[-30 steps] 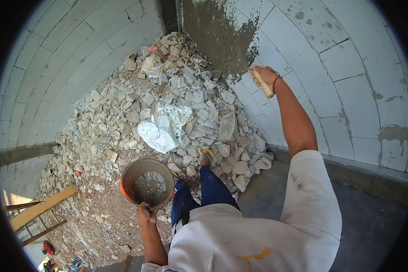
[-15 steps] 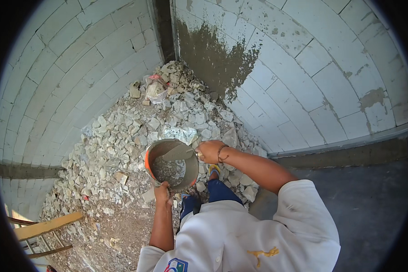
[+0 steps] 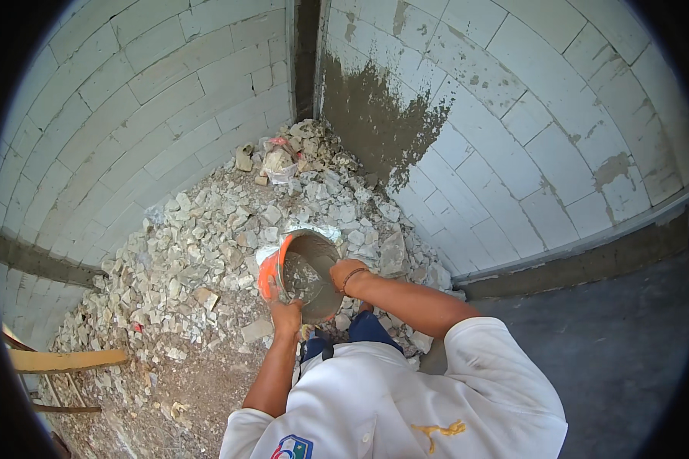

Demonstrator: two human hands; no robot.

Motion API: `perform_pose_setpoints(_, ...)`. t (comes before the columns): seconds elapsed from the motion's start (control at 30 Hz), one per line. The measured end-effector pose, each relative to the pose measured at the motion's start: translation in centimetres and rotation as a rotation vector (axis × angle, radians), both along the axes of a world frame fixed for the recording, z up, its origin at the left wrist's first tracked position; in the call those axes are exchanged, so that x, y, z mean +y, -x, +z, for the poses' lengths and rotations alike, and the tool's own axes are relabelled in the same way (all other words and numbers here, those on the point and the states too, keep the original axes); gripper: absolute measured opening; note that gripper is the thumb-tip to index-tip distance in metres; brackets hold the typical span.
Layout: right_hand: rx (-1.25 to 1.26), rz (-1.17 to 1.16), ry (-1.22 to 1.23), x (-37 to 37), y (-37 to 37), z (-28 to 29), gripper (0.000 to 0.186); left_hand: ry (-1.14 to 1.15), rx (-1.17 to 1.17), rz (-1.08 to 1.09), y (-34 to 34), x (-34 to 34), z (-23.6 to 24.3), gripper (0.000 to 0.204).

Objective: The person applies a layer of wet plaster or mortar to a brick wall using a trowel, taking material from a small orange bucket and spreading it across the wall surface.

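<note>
Near the middle, an orange bucket [image 3: 269, 269] tilts, its inside coated grey and holding wet mortar [image 3: 305, 284]. My left hand [image 3: 286, 315] is closed on the bucket's near rim. Over the right side of the bucket's mouth is my right hand [image 3: 346, 275], its fingers wrapped round the handle of a trowel whose blade showed clearly in the earlier view. Now the blade is down in the bucket and hard to tell from the mortar. A dark band circles my right wrist.
Broken rubble [image 3: 207, 245] covers the ground around my feet, with a plastic bag [image 3: 279, 162] near the corner. Pale block walls [image 3: 505, 145] meet there; wet mortar [image 3: 375, 115] coats part of the right one. A yellow plank [image 3: 73, 359] juts in at lower left.
The bucket has tipped, showing more of its orange outside. My right hand has moved in over its mouth, and the trowel blade has gone down inside. The view has shifted slightly.
</note>
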State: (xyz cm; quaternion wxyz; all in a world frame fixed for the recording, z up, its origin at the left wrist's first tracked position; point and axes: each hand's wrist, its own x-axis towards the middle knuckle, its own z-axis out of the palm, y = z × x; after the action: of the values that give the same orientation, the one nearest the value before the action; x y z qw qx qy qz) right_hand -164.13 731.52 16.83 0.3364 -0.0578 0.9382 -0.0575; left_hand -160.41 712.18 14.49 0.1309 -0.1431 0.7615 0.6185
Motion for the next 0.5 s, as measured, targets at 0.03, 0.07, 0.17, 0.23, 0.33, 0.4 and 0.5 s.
perform_pose_setpoints(0.03, 0.072, -0.001, -0.02, -0.3, -0.3, -0.7, 0.021, -0.004, 0.058, 0.041, 0.0, -0.2, 0.3, 0.078)
perform_pose_setpoints(0.07, 0.043, 0.031, 0.031, -0.6, -0.9, -1.6, 0.025, 0.076, 0.045, -0.007, -0.3, -0.5, 0.6, 0.082)
perform_pose_setpoints(0.17, 0.037, 0.065, 0.172, -1.1, -2.9, -3.8, 0.035, 0.148, 0.015, -0.11, -0.5, -1.7, 1.5, 0.089)
perform_pose_setpoints(0.23, 0.052, 0.061, 0.268, -1.3, -4.0, -4.8, 0.04, 0.144, -0.011, -0.169, -0.7, -2.8, 2.4, 0.091)
perform_pose_setpoints(0.33, 0.025, 0.106, 0.361, -1.5, -4.9, -5.1, 0.043, 0.107, -0.001, -0.262, 0.0, -3.9, 3.7, 0.097)
perform_pose_setpoints(0.4, 0.012, 0.012, 0.365, -1.5, -5.1, -4.5, 0.044, 0.155, 0.013, -0.34, 0.4, -4.2, 4.2, 0.097)
perform_pose_setpoints(0.5, 0.039, -0.056, 0.361, -1.2, -5.2, -3.1, 0.045, 0.108, -0.001, -0.351, 1.0, -4.1, 4.3, 0.095)
